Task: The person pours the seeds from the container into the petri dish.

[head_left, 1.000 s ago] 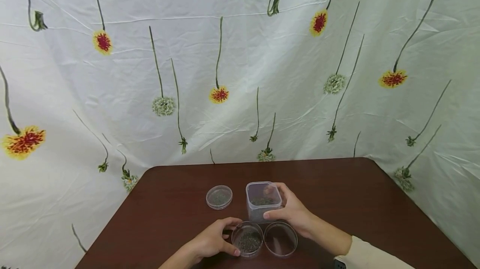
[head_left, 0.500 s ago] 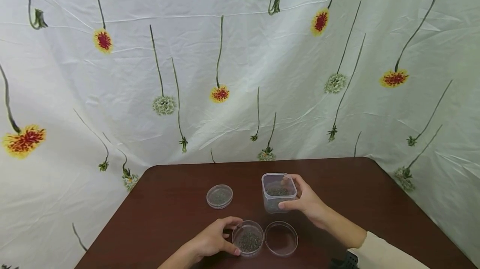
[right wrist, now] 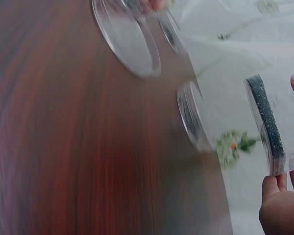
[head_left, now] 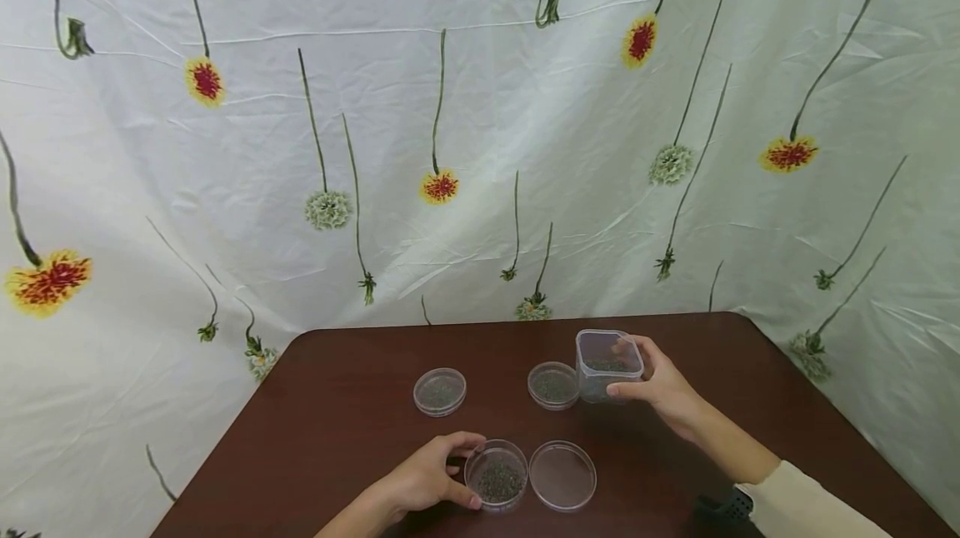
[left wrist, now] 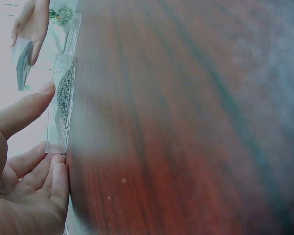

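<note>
My left hand [head_left: 427,480] grips a round clear petri dish [head_left: 497,478] by its left side, thumb near the front and fingertips at the back rim. Dark grey granules are heaped in the dish; the left wrist view shows them [left wrist: 64,93] banked along its bottom. Touching or nearly touching its right side lies a shallow clear dish piece [head_left: 562,478] with nothing in it. My right hand [head_left: 660,384] holds a square clear plastic container [head_left: 597,388] by its right side, raised off the table. A layer of the dark granules [right wrist: 265,117] covers its bottom.
Two covered petri dishes stand farther back: one at the left [head_left: 439,392], and one at the right [head_left: 553,386] whose edge the square container overlaps in the head view. The brown table [head_left: 360,405] ends at a white floral curtain [head_left: 480,122].
My right hand has carried the square container back and to the right, away from the front dishes. The back right petri dish has come into sight. My left hand has stayed put.
</note>
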Demonstrator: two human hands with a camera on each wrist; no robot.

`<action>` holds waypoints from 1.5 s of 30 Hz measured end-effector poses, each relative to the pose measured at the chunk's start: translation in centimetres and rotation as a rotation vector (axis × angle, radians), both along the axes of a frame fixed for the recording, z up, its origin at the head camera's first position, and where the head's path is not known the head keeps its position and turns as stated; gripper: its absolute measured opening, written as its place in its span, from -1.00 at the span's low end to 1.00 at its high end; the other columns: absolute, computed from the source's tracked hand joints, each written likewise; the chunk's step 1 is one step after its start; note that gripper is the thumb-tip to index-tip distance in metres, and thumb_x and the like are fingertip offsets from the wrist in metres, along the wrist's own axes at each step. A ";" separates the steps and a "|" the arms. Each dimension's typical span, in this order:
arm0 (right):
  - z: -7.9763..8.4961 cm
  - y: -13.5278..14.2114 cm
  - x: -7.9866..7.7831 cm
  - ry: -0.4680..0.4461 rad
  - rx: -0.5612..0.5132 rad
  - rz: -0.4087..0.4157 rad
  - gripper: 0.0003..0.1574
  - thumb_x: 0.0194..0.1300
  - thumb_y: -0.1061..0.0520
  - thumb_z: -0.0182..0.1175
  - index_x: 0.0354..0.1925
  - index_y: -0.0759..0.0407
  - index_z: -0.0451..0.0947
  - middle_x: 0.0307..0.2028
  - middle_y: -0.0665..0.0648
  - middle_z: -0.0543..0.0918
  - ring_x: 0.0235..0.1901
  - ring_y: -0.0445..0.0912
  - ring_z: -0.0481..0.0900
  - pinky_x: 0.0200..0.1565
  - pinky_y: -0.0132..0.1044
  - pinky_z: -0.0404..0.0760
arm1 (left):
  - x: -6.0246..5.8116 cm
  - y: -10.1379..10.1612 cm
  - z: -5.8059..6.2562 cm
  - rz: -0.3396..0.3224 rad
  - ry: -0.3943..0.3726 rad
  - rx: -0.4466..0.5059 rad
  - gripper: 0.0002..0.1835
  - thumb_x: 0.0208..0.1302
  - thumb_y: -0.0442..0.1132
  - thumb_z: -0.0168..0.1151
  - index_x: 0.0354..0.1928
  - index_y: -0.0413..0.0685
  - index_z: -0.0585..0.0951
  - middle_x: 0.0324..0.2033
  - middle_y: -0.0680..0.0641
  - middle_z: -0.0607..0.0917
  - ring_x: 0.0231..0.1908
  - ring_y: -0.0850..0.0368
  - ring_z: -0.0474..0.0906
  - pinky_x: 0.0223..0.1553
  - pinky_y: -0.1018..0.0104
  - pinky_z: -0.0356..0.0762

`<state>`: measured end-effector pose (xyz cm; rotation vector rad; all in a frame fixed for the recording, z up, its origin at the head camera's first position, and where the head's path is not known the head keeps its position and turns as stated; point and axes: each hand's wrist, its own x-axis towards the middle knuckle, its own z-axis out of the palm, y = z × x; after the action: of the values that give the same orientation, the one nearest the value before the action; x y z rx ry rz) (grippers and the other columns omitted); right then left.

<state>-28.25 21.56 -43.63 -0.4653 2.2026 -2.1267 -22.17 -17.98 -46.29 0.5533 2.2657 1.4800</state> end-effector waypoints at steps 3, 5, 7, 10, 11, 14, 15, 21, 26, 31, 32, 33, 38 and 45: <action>-0.1 1.4 -0.2 -0.003 0.006 -0.036 0.09 0.20 0.38 0.44 0.50 0.34 0.03 0.42 0.43 0.23 0.05 -0.11 0.53 -0.06 -0.22 0.61 | 0.0 0.1 0.0 0.000 -0.001 -0.001 -0.17 -0.02 -0.48 0.62 0.36 -0.27 0.48 0.25 -0.12 0.55 0.29 -0.28 0.38 0.31 -0.21 0.35; -0.4 2.4 -0.4 0.000 0.012 -0.052 0.09 0.22 0.38 0.43 0.51 0.36 0.01 0.42 0.45 0.22 0.02 -0.15 0.54 -0.08 -0.23 0.59 | 0.1 0.1 0.1 0.001 0.001 -0.002 -0.17 -0.02 -0.47 0.62 0.35 -0.27 0.49 0.25 -0.12 0.55 0.29 -0.28 0.38 0.31 -0.21 0.35; -0.7 3.3 -0.6 0.002 0.019 -0.068 0.08 0.23 0.38 0.42 0.51 0.37 -0.01 0.42 0.46 0.22 0.01 -0.18 0.55 -0.08 -0.25 0.58 | 0.0 0.1 0.0 0.001 0.005 -0.006 -0.17 -0.03 -0.47 0.62 0.35 -0.27 0.49 0.24 -0.12 0.56 0.29 -0.27 0.39 0.31 -0.21 0.36; -1.2 4.6 -0.8 -0.002 0.045 -0.092 0.08 0.25 0.38 0.41 0.51 0.39 -0.02 0.42 0.47 0.21 0.02 -0.25 0.53 -0.06 -0.30 0.57 | 0.0 0.1 -0.1 0.000 0.007 -0.009 -0.17 -0.03 -0.47 0.63 0.35 -0.26 0.49 0.23 -0.11 0.56 0.28 -0.25 0.40 0.30 -0.21 0.36; -1.4 5.0 -0.8 -0.003 0.053 -0.100 0.08 0.25 0.37 0.41 0.51 0.40 -0.03 0.43 0.48 0.20 0.02 -0.27 0.53 -0.06 -0.32 0.57 | -0.1 0.1 -0.1 0.000 0.007 -0.011 -0.18 -0.03 -0.46 0.63 0.35 -0.26 0.49 0.23 -0.10 0.57 0.28 -0.25 0.40 0.30 -0.20 0.36; -1.7 6.3 -0.9 -0.004 0.068 -0.118 0.09 0.27 0.35 0.41 0.52 0.41 -0.06 0.44 0.49 0.18 0.02 -0.32 0.50 -0.06 -0.35 0.56 | -0.1 0.1 -0.2 -0.003 0.008 -0.014 -0.17 -0.03 -0.45 0.63 0.35 -0.25 0.50 0.23 -0.09 0.57 0.27 -0.23 0.41 0.30 -0.19 0.37; -1.8 6.6 -1.0 -0.001 0.066 -0.121 0.09 0.28 0.35 0.40 0.52 0.42 -0.06 0.44 0.50 0.18 0.02 -0.33 0.49 -0.06 -0.36 0.56 | -0.2 0.1 -0.2 -0.004 0.010 -0.017 -0.17 -0.03 -0.45 0.63 0.35 -0.24 0.50 0.23 -0.09 0.57 0.27 -0.22 0.41 0.30 -0.19 0.38; -2.8 8.9 -1.5 0.026 0.073 -0.105 0.08 0.31 0.37 0.36 0.53 0.45 -0.10 0.43 0.53 0.15 0.04 -0.36 0.49 -0.05 -0.37 0.56 | -0.3 0.3 -0.4 -0.005 0.017 -0.021 -0.18 -0.03 -0.48 0.63 0.35 -0.26 0.50 0.21 -0.09 0.58 0.25 -0.21 0.43 0.29 -0.19 0.38; -3.5 10.0 -1.6 0.003 0.114 -0.095 0.13 0.35 0.32 0.35 0.56 0.45 -0.17 0.45 0.54 0.12 0.10 -0.37 0.42 -0.03 -0.41 0.53 | -0.3 0.3 -0.4 -0.005 0.014 -0.024 -0.19 -0.02 -0.49 0.62 0.35 -0.25 0.50 0.22 -0.09 0.58 0.26 -0.21 0.43 0.28 -0.19 0.39; -3.8 10.9 -1.7 -0.046 0.189 -0.075 0.18 0.37 0.26 0.36 0.58 0.45 -0.23 0.47 0.55 0.08 0.38 0.10 0.28 0.04 -0.34 0.53 | -0.2 0.3 -0.3 -0.009 0.006 -0.011 -0.19 -0.01 -0.49 0.61 0.35 -0.26 0.49 0.24 -0.10 0.56 0.27 -0.23 0.41 0.29 -0.19 0.38; -3.9 11.1 -1.7 -0.057 0.207 -0.065 0.19 0.38 0.26 0.36 0.59 0.44 -0.25 0.48 0.56 0.07 0.42 0.22 0.21 0.09 -0.28 0.53 | -0.2 0.3 -0.4 -0.010 0.005 -0.008 -0.19 -0.01 -0.49 0.61 0.35 -0.26 0.49 0.24 -0.10 0.56 0.27 -0.23 0.41 0.29 -0.19 0.38; -4.0 11.3 -1.8 -0.062 0.233 -0.056 0.21 0.38 0.24 0.37 0.59 0.44 -0.26 0.48 0.56 0.07 0.44 0.33 0.13 0.13 -0.19 0.52 | -0.2 0.3 -0.4 -0.011 0.005 -0.005 -0.19 -0.01 -0.49 0.62 0.35 -0.26 0.50 0.24 -0.10 0.57 0.27 -0.23 0.41 0.29 -0.19 0.38; -3.8 11.9 -2.4 -0.058 0.352 -0.007 0.21 0.39 0.15 0.38 0.59 0.43 -0.24 0.48 0.57 0.04 0.46 0.49 -0.01 0.25 0.28 0.36 | -0.3 0.2 -0.4 -0.011 0.006 -0.002 -0.18 -0.01 -0.48 0.62 0.36 -0.24 0.50 0.23 -0.09 0.58 0.27 -0.22 0.42 0.28 -0.17 0.40; -3.5 11.7 -2.6 -0.061 0.371 0.019 0.23 0.38 0.16 0.39 0.59 0.44 -0.25 0.49 0.59 -0.01 0.44 0.51 0.01 0.26 0.36 0.30 | -0.3 0.0 -0.4 -0.007 0.005 -0.003 -0.17 -0.01 -0.48 0.62 0.37 -0.24 0.49 0.25 -0.10 0.57 0.28 -0.23 0.41 0.29 -0.17 0.39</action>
<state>-30.80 33.22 -47.13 -0.3864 2.4647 -1.6409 -22.45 -18.00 -46.67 0.5649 2.2670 1.4735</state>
